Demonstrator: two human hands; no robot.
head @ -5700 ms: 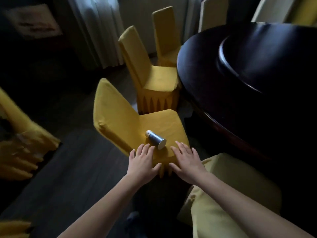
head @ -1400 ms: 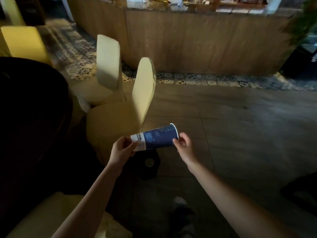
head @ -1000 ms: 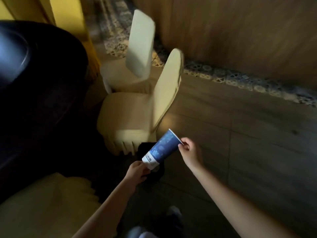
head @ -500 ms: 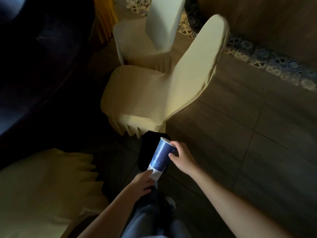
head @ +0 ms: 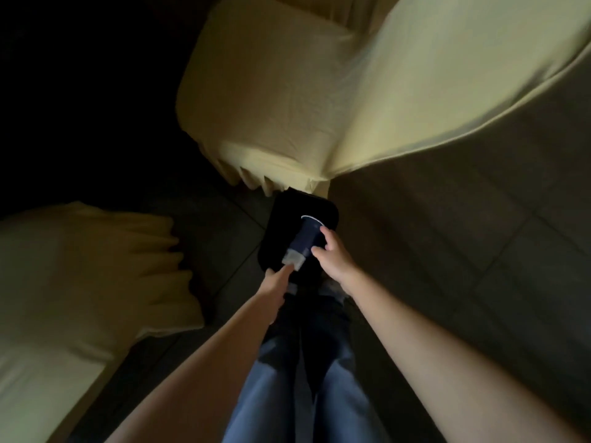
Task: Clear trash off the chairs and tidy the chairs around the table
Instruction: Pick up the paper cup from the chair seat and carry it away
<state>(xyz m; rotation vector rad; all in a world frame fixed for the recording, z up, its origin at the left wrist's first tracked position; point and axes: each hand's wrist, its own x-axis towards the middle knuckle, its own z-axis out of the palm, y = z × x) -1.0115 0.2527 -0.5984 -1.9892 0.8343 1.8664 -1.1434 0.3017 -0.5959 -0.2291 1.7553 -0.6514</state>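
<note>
A blue paper cup (head: pixel 306 238) was held tilted, rim away, over a black bin (head: pixel 285 208) that stood on the tiled floor (head: pixel 447 251) just beside the skirt of a pale yellow covered chair (head: pixel 271 91). Its side was gripped by the curled right hand (head: pixel 332 260), and its white base was pinched by the left hand (head: pixel 275 282). A second covered chair (head: pixel 80 266) was seen at the left.

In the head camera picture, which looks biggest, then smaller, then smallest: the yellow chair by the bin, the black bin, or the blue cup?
1. yellow chair, by far
2. black bin
3. blue cup; it is nearer the camera than the bin, yet looks smaller
</note>
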